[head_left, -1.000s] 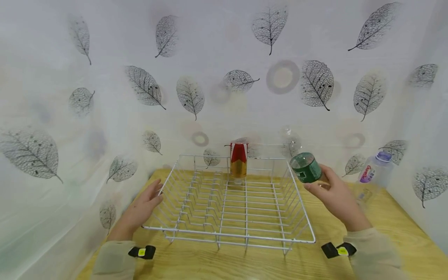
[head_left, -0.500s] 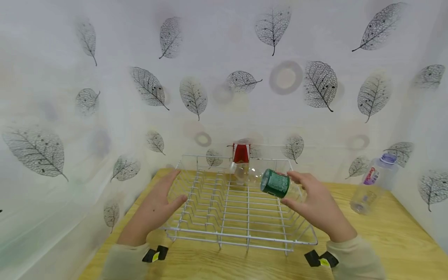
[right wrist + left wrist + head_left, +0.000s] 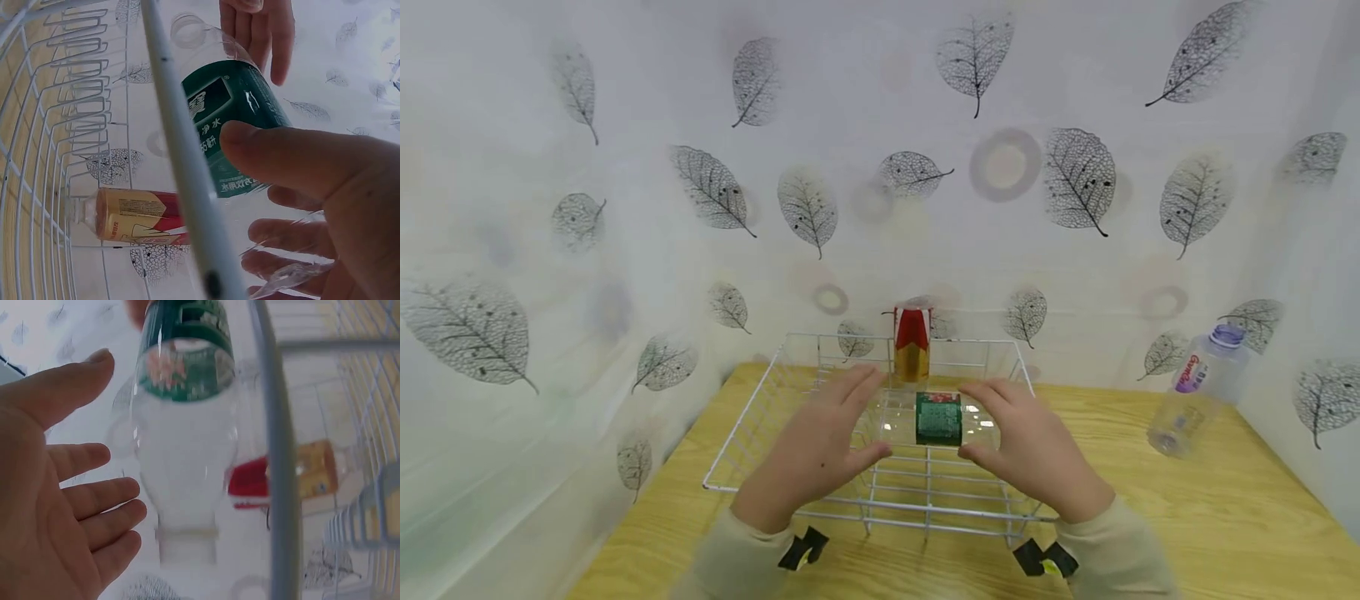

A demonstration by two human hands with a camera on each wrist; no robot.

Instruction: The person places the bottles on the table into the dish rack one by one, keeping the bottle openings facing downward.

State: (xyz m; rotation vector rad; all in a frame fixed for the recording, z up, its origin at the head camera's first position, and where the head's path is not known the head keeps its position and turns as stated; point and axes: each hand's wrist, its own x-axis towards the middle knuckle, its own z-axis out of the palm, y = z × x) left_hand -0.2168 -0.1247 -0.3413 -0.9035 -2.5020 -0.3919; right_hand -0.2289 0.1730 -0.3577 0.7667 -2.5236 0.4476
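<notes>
A clear plastic bottle with a green label (image 3: 938,419) lies sideways in the air over the white wire dish rack (image 3: 928,506), its neck toward the left. My right hand (image 3: 1033,437) grips it near the base end, thumb pressed on the bottle (image 3: 250,106) in the right wrist view. At the neck end is my left hand (image 3: 820,442), thumb and fingers spread around it. In the left wrist view, that hand (image 3: 69,469) shows relaxed fingers beside the bottle (image 3: 187,437). A second bottle with a red and yellow label (image 3: 912,346) stands neck down at the rack's back.
A clear bottle with a purple neck (image 3: 1198,392) stands tilted in view at the right of the wooden table (image 3: 1225,500). A leaf-printed curtain (image 3: 880,100) hangs behind and at the sides. The rack's rim bar (image 3: 279,456) crosses close to both wrist cameras.
My right hand has carried the green-labelled bottle left from beside the rack to over its middle, tipping it sideways. My left hand has left the rack's left side and moved right to the bottle's neck.
</notes>
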